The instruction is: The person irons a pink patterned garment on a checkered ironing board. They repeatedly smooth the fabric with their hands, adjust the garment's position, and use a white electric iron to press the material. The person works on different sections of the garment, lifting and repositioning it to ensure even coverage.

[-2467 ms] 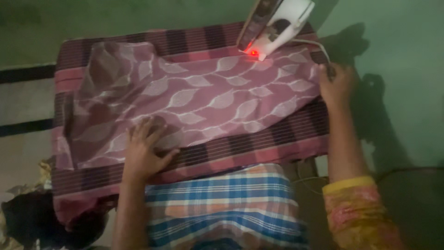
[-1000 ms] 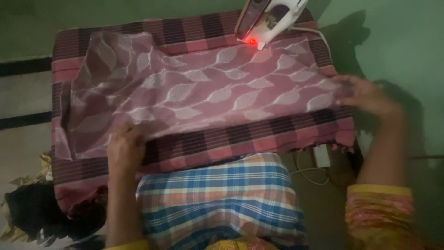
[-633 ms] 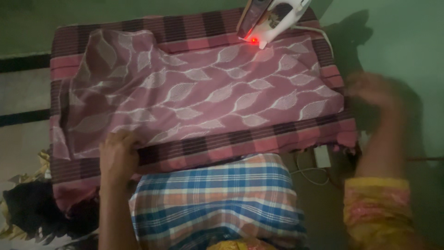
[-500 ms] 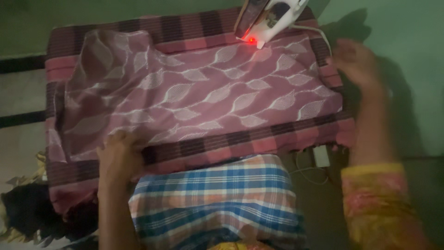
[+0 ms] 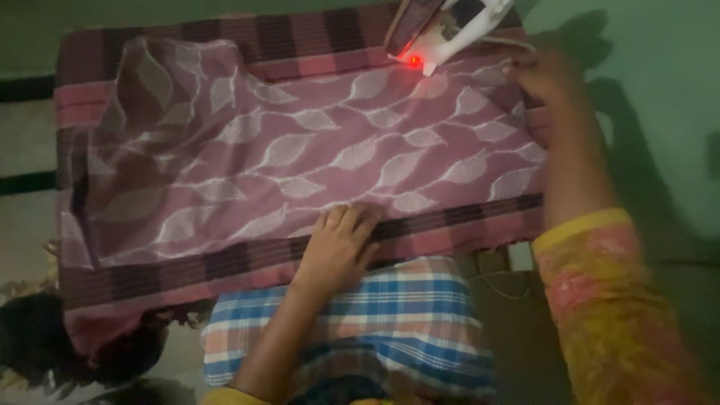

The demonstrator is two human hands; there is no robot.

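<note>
Left grip (image 5: pixel 339 244) flat and spread, fingers open, pressing the near hem of the leaf cloth (image 5: pixel 315 161) and holding nothing. Just below it, the striped blanket (image 5: pixel 225 262) edge, then a blue plaid cloth (image 5: pixel 375 330) under the wrist. Right grip (image 5: pixel 544 79) at the cloth's far right corner, fingers curled on the hem; whether pinched shut, cannot tell. Just left of that grip, iron (image 5: pixel 442 34) standing tilted, red lamp lit, at the blanket's far edge. Leftward from both, cloth spread wide with a raised fold near its left edge. Bare green floor (image 5: pixel 660 112) right of the right grip.
</note>
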